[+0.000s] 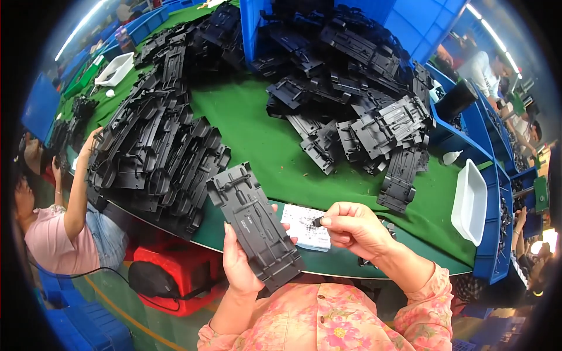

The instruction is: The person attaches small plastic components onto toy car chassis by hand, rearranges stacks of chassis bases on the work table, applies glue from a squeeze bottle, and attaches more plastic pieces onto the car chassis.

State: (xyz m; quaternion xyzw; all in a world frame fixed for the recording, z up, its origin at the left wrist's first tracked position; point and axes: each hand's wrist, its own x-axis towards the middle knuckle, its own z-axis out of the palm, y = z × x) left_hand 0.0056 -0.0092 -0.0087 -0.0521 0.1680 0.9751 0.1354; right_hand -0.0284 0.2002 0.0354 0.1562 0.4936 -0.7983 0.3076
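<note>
A long black plastic chassis plate [254,225], moulded with ribs and slots, is gripped by my left hand [241,269] along its lower part and held tilted above the table's near edge. My right hand [362,233] pinches a small black part [318,222] between thumb and fingertips, just right of the plate and apart from it. Beneath that part lies a white printed pad of paper [310,238]. A few small dark pieces sit on the table edge, partly hidden by my right forearm.
Stacked black chassis plates [158,146] cover the left of the green table cloth [234,111]; a heaped pile [374,126] spills from a blue crate at the back. On the right are a white tray [470,202], a white bottle [452,157] and blue bins [486,257]. A co-worker [64,234] reaches the left stack.
</note>
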